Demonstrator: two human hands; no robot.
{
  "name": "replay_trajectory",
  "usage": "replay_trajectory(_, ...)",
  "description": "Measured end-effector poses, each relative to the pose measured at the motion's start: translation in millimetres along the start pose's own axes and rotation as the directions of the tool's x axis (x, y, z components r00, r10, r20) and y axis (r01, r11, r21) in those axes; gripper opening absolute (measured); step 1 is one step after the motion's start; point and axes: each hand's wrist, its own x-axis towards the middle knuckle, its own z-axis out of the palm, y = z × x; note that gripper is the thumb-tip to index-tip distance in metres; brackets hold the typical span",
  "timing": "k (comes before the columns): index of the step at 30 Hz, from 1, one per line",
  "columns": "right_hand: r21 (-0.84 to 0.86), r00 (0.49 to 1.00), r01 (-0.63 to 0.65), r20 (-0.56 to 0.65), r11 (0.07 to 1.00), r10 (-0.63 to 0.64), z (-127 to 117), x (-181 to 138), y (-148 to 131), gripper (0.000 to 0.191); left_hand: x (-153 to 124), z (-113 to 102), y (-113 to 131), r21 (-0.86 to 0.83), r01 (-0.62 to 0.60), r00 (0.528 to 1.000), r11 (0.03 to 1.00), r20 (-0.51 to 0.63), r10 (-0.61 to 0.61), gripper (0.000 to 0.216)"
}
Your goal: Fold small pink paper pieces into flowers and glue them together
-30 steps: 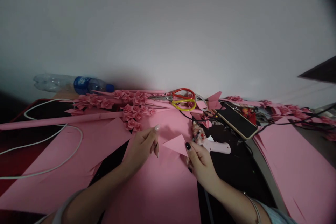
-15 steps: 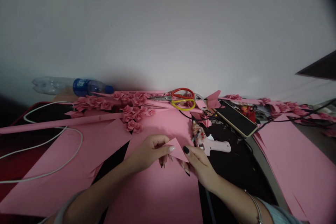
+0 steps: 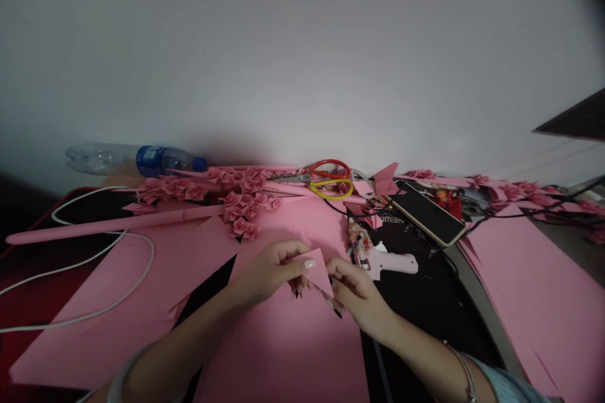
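Note:
A small folded piece of pink paper (image 3: 319, 273), triangular in outline, is held up above a large pink paper sheet (image 3: 288, 346). My left hand (image 3: 278, 271) pinches it, the thumb lying flat on its face and the other fingers behind. At the paper's right edge, my right hand (image 3: 357, 293) is closed with bent fingers, the index finger against the edge. Some of its fingertips are hidden behind the paper. Just right of that hand lies a pale pink glue gun (image 3: 390, 262).
Behind the hands lie paper roses (image 3: 246, 204), red-and-yellow-handled scissors (image 3: 331, 179) and a phone (image 3: 428, 211). A plastic bottle (image 3: 151, 159) rests along the wall at left. White cable (image 3: 151, 258) loops over pink sheets (image 3: 113, 308); more pink sheets (image 3: 548, 289) lie at right.
The right thumb has left the paper's face and the right fingers have curled at its edge. The paper has turned slightly. The left hand keeps its pinch.

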Motion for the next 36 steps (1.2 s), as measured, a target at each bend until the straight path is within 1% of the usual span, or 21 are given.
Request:
replay_trajectory(3,-0.019,0.991,0.057,-0.122,0.998,-0.059,3,1,1,0.007,1,2,2,-0.026,0.022,0.999,0.999,-0.038,-0.023,0.032)
replay_trajectory(5,-0.056,0.972,0.109,-0.205,0.992,-0.118,5,1,3,0.015,1,3,2,-0.036,0.044,0.997,0.998,-0.059,-0.046,0.040)
replay_trajectory(7,-0.134,0.949,0.166,-0.246,0.977,-0.196,5,-1,4,0.024,2,3,0,-0.035,0.054,0.996,0.998,-0.062,-0.056,0.043)
replay_trajectory(10,-0.294,0.924,0.256,-0.206,0.921,-0.323,3,-2,3,0.023,1,3,-4,-0.019,0.042,0.998,0.999,-0.039,-0.043,0.039)
replay_trajectory(13,-0.359,0.913,0.299,-0.163,0.884,-0.375,1,-3,2,0.012,0,2,-6,-0.015,0.039,0.999,0.999,0.000,-0.039,0.032)
replay_trajectory(15,-0.336,0.919,0.300,-0.150,0.893,-0.365,0,-2,0,0.006,-2,3,-3,-0.011,0.056,0.998,0.998,0.023,-0.055,0.030)
replay_trajectory(16,-0.319,0.926,0.291,-0.145,0.902,-0.350,0,-2,0,0.006,-3,4,-1,-0.007,0.066,0.997,0.998,0.035,-0.066,0.029)
replay_trajectory(18,-0.294,0.939,0.265,-0.139,0.919,-0.315,-1,-1,1,0.015,-4,5,4,0.005,0.087,0.994,0.996,0.061,-0.087,0.027)
replay_trajectory(21,-0.289,0.946,0.216,-0.176,0.932,-0.274,-2,0,4,0.027,-5,9,9,0.007,0.108,0.992,0.994,0.071,-0.108,0.024)
replay_trajectory(24,-0.286,0.944,0.170,-0.228,0.943,-0.239,0,1,8,0.035,-6,11,9,-0.010,0.121,0.991,0.993,0.050,-0.121,0.022)
replay_trajectory(27,-0.286,0.951,0.126,-0.238,0.950,-0.198,1,2,10,0.040,-7,13,7,-0.018,0.146,0.987,0.989,0.065,-0.145,0.020)
replay_trajectory(30,-0.295,0.962,0.084,-0.225,0.952,-0.155,1,2,8,0.038,-8,13,6,-0.023,0.157,0.984,0.987,0.085,-0.154,0.021)
replay_trajectory(36,-0.307,0.968,0.053,-0.219,0.950,-0.125,1,4,2,0.028,-7,12,7,-0.037,0.167,0.984,0.985,0.070,-0.164,0.025)
